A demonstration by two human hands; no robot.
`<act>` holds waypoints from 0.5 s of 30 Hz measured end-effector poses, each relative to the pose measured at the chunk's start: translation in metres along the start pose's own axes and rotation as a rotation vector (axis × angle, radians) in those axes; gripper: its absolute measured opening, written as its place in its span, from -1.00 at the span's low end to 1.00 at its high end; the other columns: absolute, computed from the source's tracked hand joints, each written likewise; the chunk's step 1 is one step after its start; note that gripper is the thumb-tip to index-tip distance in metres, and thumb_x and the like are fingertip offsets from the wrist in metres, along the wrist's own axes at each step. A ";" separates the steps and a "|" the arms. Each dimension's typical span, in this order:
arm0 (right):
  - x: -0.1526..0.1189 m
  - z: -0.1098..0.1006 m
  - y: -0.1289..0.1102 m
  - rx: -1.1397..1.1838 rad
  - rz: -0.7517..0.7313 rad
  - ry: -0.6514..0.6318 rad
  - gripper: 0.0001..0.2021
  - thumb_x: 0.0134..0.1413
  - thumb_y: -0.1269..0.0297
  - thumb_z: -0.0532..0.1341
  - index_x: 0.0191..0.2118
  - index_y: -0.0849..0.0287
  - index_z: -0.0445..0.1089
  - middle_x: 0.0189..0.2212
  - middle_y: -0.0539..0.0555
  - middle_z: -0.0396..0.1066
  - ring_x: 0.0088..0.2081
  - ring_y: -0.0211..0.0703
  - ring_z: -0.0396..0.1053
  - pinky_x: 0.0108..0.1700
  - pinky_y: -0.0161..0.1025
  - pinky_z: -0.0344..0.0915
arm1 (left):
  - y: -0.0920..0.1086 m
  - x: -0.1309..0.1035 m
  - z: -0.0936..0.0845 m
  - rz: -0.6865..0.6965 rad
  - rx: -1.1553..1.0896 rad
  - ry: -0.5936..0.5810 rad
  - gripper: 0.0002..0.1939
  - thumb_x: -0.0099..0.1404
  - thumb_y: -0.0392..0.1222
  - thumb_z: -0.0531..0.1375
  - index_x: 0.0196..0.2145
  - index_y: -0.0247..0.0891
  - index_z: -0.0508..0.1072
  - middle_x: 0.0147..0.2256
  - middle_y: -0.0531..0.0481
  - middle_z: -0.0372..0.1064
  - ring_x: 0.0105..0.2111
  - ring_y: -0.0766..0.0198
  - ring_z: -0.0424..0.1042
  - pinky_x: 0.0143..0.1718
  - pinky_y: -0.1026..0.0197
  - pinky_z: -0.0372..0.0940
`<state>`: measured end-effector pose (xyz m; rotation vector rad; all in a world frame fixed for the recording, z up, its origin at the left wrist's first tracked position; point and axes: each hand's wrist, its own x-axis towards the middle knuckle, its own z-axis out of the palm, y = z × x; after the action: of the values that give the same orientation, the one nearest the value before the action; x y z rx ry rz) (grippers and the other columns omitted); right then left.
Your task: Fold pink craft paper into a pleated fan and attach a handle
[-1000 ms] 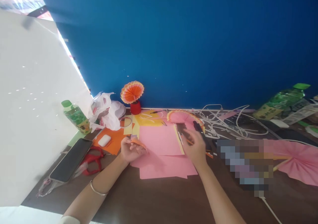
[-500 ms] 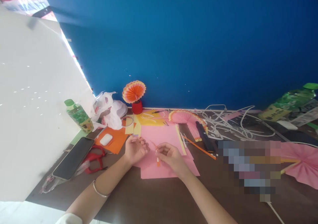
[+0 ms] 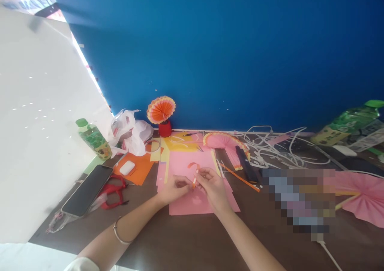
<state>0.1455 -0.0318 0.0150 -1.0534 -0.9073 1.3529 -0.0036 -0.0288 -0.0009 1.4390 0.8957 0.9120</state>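
Note:
Over the stacked pink paper sheets, my right hand pinches a narrow orange paper strip whose upper end curls to the left. A small white patch shows on the strip near my fingers. My left hand has its fingers and thumb closed together at the strip's lower end, touching it from the left. Fingertips partly hide the lower part of the strip. A yellow-edged strip of paper lies along the right side of the pink sheets.
Left are a phone, red-handled scissors, orange paper with a white case, a plastic bag and a bottle. Behind stands a paper rosette. Right lie a pleated pink fan, a black tool and white cables.
My left hand has moved right and closed onto the strip's lower end; before, it was apart with curled fingers. My right hand has shifted slightly right and up, and the strip's curled end shows more clearly.

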 end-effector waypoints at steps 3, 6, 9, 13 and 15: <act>-0.001 -0.001 0.000 -0.093 -0.108 -0.007 -0.66 -0.22 0.18 0.34 -0.30 0.14 0.24 -0.43 0.02 0.38 -0.51 -0.26 0.34 -0.48 -0.28 0.33 | -0.003 0.002 -0.001 0.084 0.098 0.050 -0.79 0.14 -0.10 0.18 -0.47 -0.30 0.48 -0.45 -0.06 0.42 -0.41 0.28 0.37 -0.31 0.25 0.24; -0.003 -0.004 -0.001 -0.321 -0.350 -0.055 -0.77 -0.10 0.24 0.27 -0.28 0.12 0.27 -0.29 0.09 0.38 -0.38 -0.20 0.39 -0.35 -0.22 0.37 | -0.004 0.002 -0.002 0.201 0.225 0.129 -0.82 0.16 -0.17 0.14 -0.49 -0.29 0.48 -0.50 -0.04 0.39 -0.45 0.30 0.35 -0.38 0.28 0.24; -0.005 -0.006 -0.002 -0.608 -0.610 -0.168 -0.95 0.03 0.32 0.17 -0.33 0.12 0.35 -0.30 0.09 0.39 -0.31 -0.18 0.38 -0.23 -0.20 0.36 | -0.003 0.000 -0.003 0.296 0.320 0.175 -0.85 0.16 -0.24 0.12 -0.47 -0.28 0.48 -0.45 -0.08 0.39 -0.44 0.29 0.36 -0.45 0.31 0.24; -0.006 -0.007 0.000 -0.735 -0.760 -0.250 -0.86 0.11 0.40 0.09 -0.29 0.10 0.39 -0.34 0.07 0.40 -0.25 -0.17 0.38 -0.19 -0.21 0.36 | 0.001 -0.002 -0.005 0.472 0.477 0.182 -0.85 0.14 -0.32 0.11 -0.43 -0.26 0.49 -0.36 -0.12 0.41 -0.36 0.26 0.39 -0.35 0.28 0.30; -0.005 -0.008 0.002 -0.747 -0.775 -0.259 -0.84 0.11 0.40 0.08 -0.28 0.10 0.39 -0.33 0.07 0.40 -0.25 -0.18 0.38 -0.19 -0.21 0.37 | 0.001 -0.002 -0.005 0.552 0.558 0.205 -0.86 0.12 -0.34 0.11 -0.43 -0.26 0.49 -0.36 -0.10 0.42 -0.35 0.26 0.40 -0.29 0.24 0.31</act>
<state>0.1522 -0.0378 0.0111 -0.8975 -1.8653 0.4856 -0.0088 -0.0283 0.0003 2.1686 0.9666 1.2974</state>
